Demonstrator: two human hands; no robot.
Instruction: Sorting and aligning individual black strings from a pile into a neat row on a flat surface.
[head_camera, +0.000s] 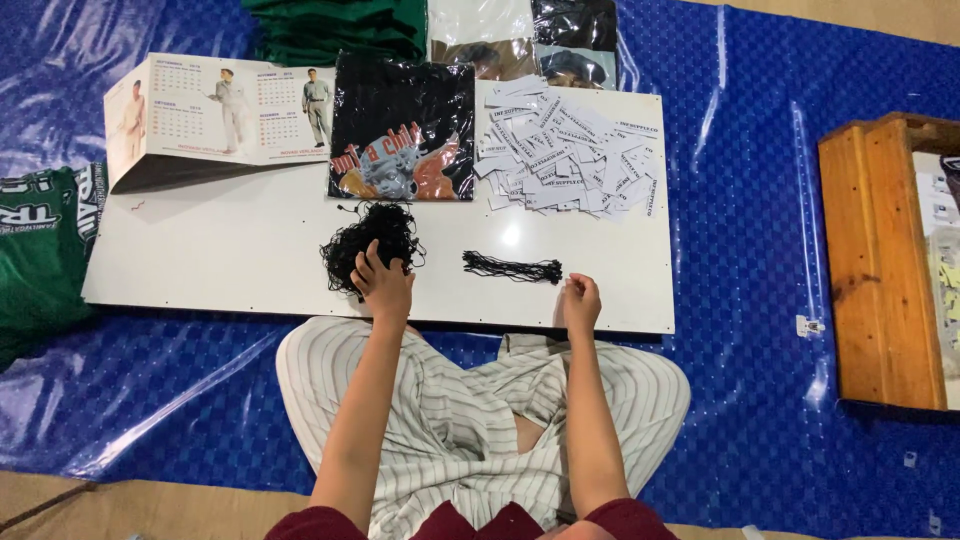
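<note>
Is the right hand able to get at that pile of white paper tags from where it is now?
Probably yes. The right hand rests at the white board's near edge, and only bare board lies between it and the tag pile; the straight black string bundle sits off to its left.

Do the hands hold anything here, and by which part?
The left hand touches the tangled black strings at their near edge; the right hand is closed, contents unclear.

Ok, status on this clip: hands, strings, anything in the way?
Left hand on string tangle. Right hand pinched shut beside neat bundle. Board between them bare.
</note>
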